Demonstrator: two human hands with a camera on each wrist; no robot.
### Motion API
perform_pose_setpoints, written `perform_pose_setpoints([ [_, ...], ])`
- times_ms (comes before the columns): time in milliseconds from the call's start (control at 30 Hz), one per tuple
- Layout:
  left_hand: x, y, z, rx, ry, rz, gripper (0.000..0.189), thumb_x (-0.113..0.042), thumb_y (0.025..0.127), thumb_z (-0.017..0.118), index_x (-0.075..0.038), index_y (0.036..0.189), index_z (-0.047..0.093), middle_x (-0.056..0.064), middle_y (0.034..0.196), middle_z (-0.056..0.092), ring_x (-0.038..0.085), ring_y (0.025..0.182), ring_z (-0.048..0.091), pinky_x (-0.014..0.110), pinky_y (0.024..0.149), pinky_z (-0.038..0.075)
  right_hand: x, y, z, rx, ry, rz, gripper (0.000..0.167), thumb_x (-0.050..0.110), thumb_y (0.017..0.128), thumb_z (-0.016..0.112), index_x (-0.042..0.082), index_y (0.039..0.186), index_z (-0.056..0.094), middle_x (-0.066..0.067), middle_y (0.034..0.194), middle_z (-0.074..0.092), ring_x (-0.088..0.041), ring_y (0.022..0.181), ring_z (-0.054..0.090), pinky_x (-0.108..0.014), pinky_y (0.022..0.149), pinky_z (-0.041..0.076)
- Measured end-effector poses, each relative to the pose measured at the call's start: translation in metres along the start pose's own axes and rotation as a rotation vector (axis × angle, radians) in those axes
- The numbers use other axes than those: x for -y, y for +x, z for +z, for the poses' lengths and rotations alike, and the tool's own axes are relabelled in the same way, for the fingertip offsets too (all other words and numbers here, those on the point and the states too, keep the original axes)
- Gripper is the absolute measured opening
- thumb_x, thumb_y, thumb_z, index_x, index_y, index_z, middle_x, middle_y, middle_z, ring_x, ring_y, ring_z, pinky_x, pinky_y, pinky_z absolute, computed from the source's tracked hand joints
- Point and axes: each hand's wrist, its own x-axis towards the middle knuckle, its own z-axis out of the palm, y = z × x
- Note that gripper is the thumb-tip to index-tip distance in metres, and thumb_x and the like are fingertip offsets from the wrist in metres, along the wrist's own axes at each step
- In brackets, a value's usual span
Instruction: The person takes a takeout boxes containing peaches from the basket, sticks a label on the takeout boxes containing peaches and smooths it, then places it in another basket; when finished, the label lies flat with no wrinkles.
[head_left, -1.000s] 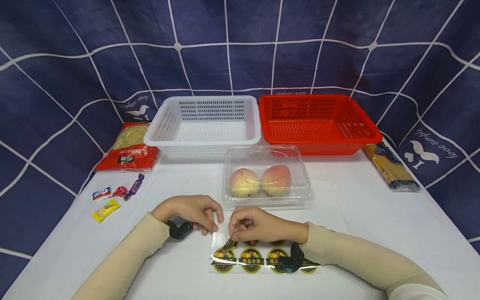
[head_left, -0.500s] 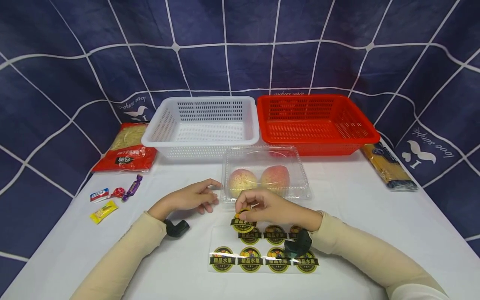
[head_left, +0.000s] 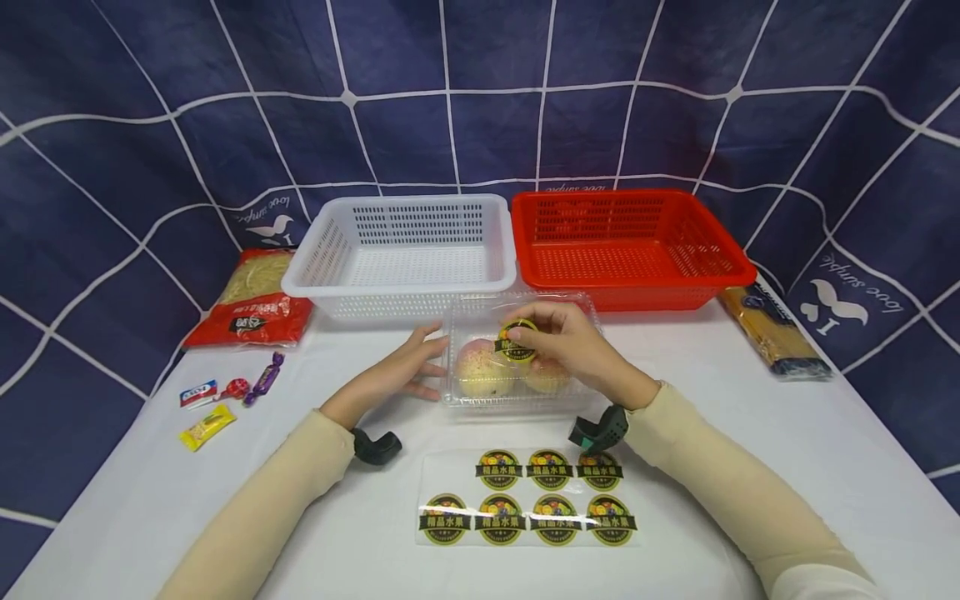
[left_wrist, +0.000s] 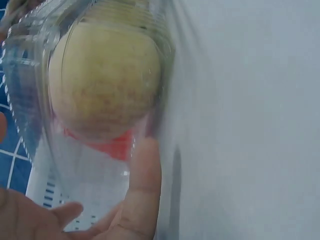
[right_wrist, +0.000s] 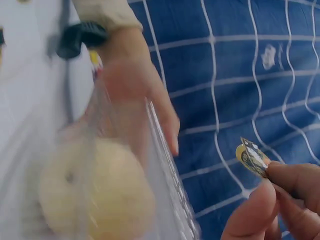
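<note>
Between thumb and fingers my right hand [head_left: 564,343] pinches a round black-and-gold sticker [head_left: 516,340], held over the lid of a clear plastic clamshell box [head_left: 457,321]. Inside the box lie two peaches [head_left: 483,371], the right one partly hidden behind that hand. At the box's left side is my left hand [head_left: 401,367], its fingers spread and nearly straight at the wall. In the left wrist view one fingertip [left_wrist: 145,160] lies close by the box beneath a peach [left_wrist: 105,80]. The sticker [right_wrist: 251,157] shows edge-on in the right wrist view.
A sheet of several round stickers [head_left: 525,500] lies in front of the box. Behind stand a white basket [head_left: 397,287] and a red basket [head_left: 630,296]. Candies [head_left: 206,427] and a red food bag [head_left: 251,321] lie left, a pasta pack [head_left: 776,333] right.
My right hand has peeled the sticker off the sheet and carried it forward, up over the box. The left hand has moved away from the sheet to the box's left side.
</note>
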Motion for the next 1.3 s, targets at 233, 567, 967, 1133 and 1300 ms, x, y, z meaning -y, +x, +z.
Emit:
perform_pose_setpoints([
  [233,-0.002,0.009,0.009,-0.017,-0.097,0.003,0.099,-0.037,0.1,0.052,-0.018,0.172,-0.013,0.031,0.172,0.021,0.056,0.155,0.029,0.054,0.1,0.06,-0.004,0.022,-0.008,-0.134,0.052,0.071,0.021,0.0,0.1,0.075,-0.005,0.118,0.067,-0.002,0.091,0.074,-0.011,0.071,0.064,-0.02,0.056,0.054],
  [567,-0.001,0.011,0.012,0.02,-0.152,0.028,0.108,-0.028,0.096,0.055,-0.019,0.169,-0.024,0.036,0.17,0.012,0.057,0.155,0.025,0.068,0.109,0.049,-0.009,0.033,-0.009,-0.171,-0.089,0.123,0.027,0.0,0.098,0.076,-0.007,0.12,0.062,-0.004,0.083,0.066,-0.009,0.054,0.053,-0.018,0.048,0.047],
  [967,-0.002,0.012,0.016,0.02,-0.149,0.022,0.11,-0.027,0.093,0.055,-0.019,0.169,-0.025,0.037,0.171,0.006,0.058,0.155,0.025,0.07,0.109,0.048,-0.013,0.03,-0.004,-0.254,-0.458,0.021,0.026,0.008,0.091,0.086,-0.001,0.11,0.07,-0.01,0.09,0.069,-0.017,0.068,0.061,-0.023,0.058,0.048],
  [1133,-0.001,0.013,0.017,0.013,-0.158,0.021,0.11,-0.027,0.093,0.055,-0.019,0.169,-0.024,0.037,0.17,0.007,0.057,0.154,0.026,0.072,0.109,0.046,-0.017,0.031,-0.002,-0.249,-0.625,-0.067,0.019,0.011,0.089,0.089,0.003,0.101,0.076,-0.007,0.088,0.066,-0.023,0.082,0.057,-0.035,0.078,0.043],
  [1300,0.0,0.013,0.02,-0.002,-0.161,0.012,0.111,-0.028,0.091,0.054,-0.02,0.169,-0.024,0.036,0.169,0.01,0.057,0.154,0.025,0.076,0.111,0.042,-0.016,0.031,-0.006,-0.176,-0.652,-0.079,0.006,0.01,0.093,0.085,0.006,0.097,0.086,-0.007,0.091,0.065,-0.023,0.084,0.052,-0.039,0.081,0.037],
])
